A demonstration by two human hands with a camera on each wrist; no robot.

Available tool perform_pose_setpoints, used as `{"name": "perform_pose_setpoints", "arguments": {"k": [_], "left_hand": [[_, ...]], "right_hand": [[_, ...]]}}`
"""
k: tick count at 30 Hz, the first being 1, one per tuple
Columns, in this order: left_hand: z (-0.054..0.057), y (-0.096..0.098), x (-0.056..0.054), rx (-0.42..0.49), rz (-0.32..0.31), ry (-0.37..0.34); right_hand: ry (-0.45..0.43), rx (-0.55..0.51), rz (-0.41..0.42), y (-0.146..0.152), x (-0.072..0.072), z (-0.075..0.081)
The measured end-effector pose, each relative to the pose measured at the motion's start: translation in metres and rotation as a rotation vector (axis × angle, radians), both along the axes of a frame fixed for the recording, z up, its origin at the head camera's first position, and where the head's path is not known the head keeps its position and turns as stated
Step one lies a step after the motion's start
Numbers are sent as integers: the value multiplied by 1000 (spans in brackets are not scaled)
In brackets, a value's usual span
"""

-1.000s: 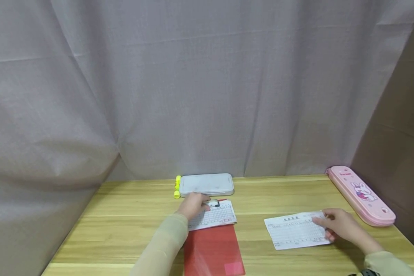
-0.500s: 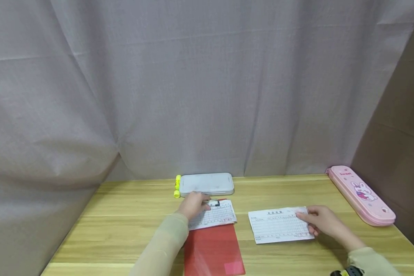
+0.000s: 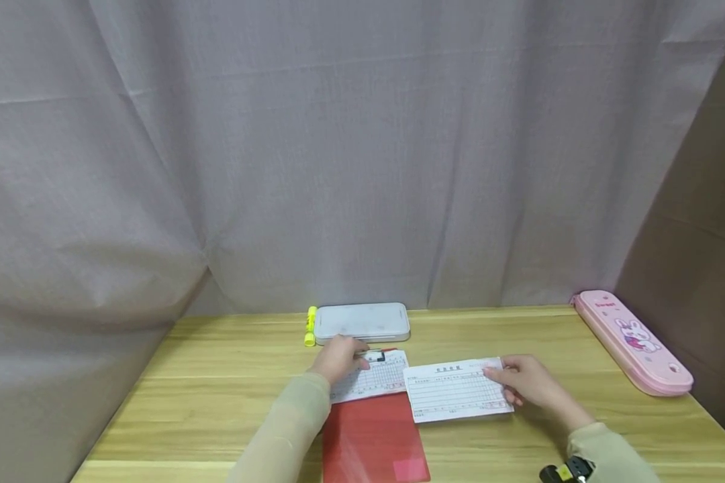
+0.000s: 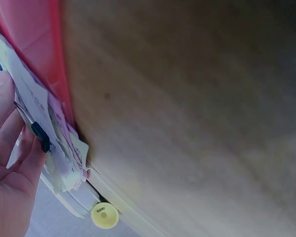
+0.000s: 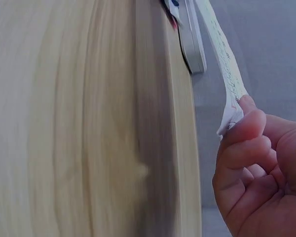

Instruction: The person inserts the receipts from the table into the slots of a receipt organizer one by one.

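A red clipboard (image 3: pixel 371 436) lies on the table with a stack of printed forms (image 3: pixel 383 381) under its metal clip (image 3: pixel 376 356). My left hand (image 3: pixel 337 359) grips that clip at the board's far end; in the left wrist view its thumb and fingers are around the black-tipped clip (image 4: pixel 41 136). Between thumb and fingers, my right hand (image 3: pixel 532 384) pinches the right edge of a loose printed form (image 3: pixel 456 392). This sheet's left edge reaches the clipboard's right side. In the right wrist view the sheet (image 5: pixel 227 64) appears almost edge-on, held above the table.
Behind the clipboard stands a pale grey case (image 3: pixel 362 320), with a yellow highlighter (image 3: pixel 310 327) at its left. A pink pencil case (image 3: pixel 634 342) with a rabbit picture lies at the table's right side. Grey curtain (image 3: pixel 362 154) hangs along the back.
My right hand has carried the loose form leftward and slightly away from me, up to the clipboard's side. My left hand has stayed at the clip.
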State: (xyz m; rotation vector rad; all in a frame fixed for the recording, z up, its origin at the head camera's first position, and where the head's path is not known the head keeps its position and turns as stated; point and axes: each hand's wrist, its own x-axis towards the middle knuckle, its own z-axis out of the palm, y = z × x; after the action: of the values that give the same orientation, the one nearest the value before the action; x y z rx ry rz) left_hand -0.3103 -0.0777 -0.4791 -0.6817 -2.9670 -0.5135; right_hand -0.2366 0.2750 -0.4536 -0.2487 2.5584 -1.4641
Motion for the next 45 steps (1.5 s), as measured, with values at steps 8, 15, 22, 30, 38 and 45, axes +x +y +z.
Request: {"name": "perform_pose_setpoints", "arguments": {"k": [8, 15, 22, 30, 38, 45], "left_hand": [[2, 2, 1, -28, -3, 25], [5, 5, 1, -64, 1, 32], [4, 5, 1, -73, 5, 42], [4, 6, 1, -78, 26, 10], [5, 5, 1, -59, 9, 16], [4, 3, -1, -56, 20, -2]], "right_hand": [[-18, 23, -51, -24, -4, -7], [-28, -7, -67, -39, -11, -14], [-35, -12, -73, -53, -12, -17], [-81, -50, -102, -73, -16, -22], [-79, -41, -86, -94, -20, -28], [-90, -25, -113, -112, -25, -29]]}}
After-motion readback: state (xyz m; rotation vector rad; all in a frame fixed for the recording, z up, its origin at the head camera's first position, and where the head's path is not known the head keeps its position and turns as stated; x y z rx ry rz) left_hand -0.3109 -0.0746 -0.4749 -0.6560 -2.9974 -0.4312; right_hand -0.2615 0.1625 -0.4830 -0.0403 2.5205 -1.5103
